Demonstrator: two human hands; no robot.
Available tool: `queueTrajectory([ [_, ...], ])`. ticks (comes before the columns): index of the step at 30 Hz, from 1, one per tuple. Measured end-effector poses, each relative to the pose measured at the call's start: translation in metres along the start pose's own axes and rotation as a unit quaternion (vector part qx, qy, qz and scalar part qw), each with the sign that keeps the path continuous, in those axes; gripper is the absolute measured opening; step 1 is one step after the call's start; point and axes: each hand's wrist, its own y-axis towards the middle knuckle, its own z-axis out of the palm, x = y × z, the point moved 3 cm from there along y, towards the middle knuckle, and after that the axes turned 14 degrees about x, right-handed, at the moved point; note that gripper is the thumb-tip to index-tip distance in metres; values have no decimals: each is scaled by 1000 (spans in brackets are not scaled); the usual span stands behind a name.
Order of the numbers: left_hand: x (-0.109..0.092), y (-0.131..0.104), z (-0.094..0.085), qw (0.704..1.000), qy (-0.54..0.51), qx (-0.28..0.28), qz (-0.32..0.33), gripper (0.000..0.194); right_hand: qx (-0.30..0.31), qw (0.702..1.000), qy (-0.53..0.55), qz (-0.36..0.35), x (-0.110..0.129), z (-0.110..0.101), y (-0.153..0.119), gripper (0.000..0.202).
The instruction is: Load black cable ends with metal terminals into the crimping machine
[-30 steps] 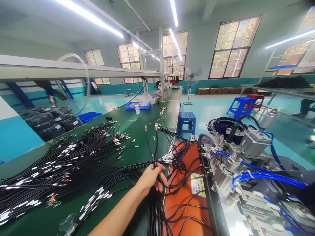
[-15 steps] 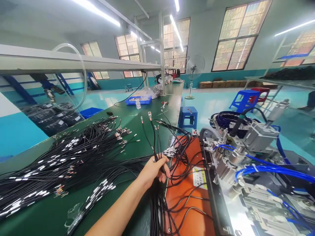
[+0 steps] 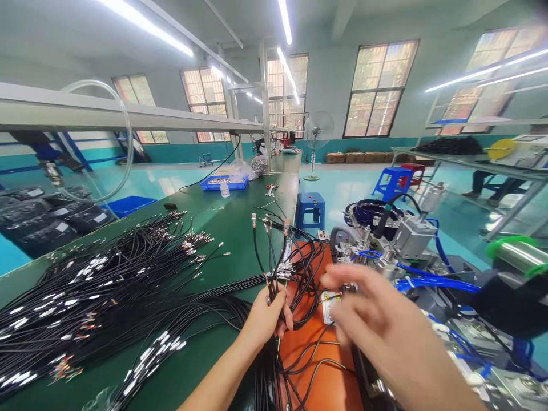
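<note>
My left hand (image 3: 269, 317) is closed round several black cables (image 3: 274, 285) at the bench's right edge, and their connector ends (image 3: 254, 220) stick up above the fist. Large and blurred, my right hand (image 3: 377, 325) hangs over the right side of the orange machine plate (image 3: 312, 365), thumb and fingers apart, nothing visible between them. More black cables run down beneath my left hand and loop across that plate. White-tagged cable parts (image 3: 280, 270) lie just behind my left hand. To its left, a wide heap of black cables (image 3: 141, 274) covers the green bench (image 3: 231, 245).
A metal machine with blue air hoses (image 3: 436, 282) stands on the right, a green-rimmed spool (image 3: 520, 257) beside it. Farther along the bench sits a blue tray (image 3: 226, 184) of small parts. A blue stool (image 3: 311, 210) and a floor fan (image 3: 314, 142) stand beyond. A shelf (image 3: 171, 123) overhangs the bench.
My right hand has come into view from the right. The view has turned to the right. My left hand keeps its grip, and the cable ends above it have spread apart.
</note>
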Motion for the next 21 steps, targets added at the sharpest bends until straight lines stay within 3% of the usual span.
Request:
queueTrajectory([
  [3, 0, -1, 0, 1000, 13, 8, 4, 36, -34, 984, 100, -147, 35, 18, 53, 47],
  [6, -1, -1, -1, 1000, 21, 13, 10, 36, -41, 968, 154, -192, 49, 33, 80, 40],
  [9, -1, -1, -1, 999, 23, 15, 18, 36, -3, 950, 229, -210, 51, 42, 86, 27],
  [14, 0, -3, 1, 999, 25, 7, 26, 35, 96, 926, 317, -183, 45, 47, 86, 25],
  [21, -2, -3, 1, 999, 35, 4, 24, 34, 79, 924, 327, -182, 44, 46, 75, 28],
])
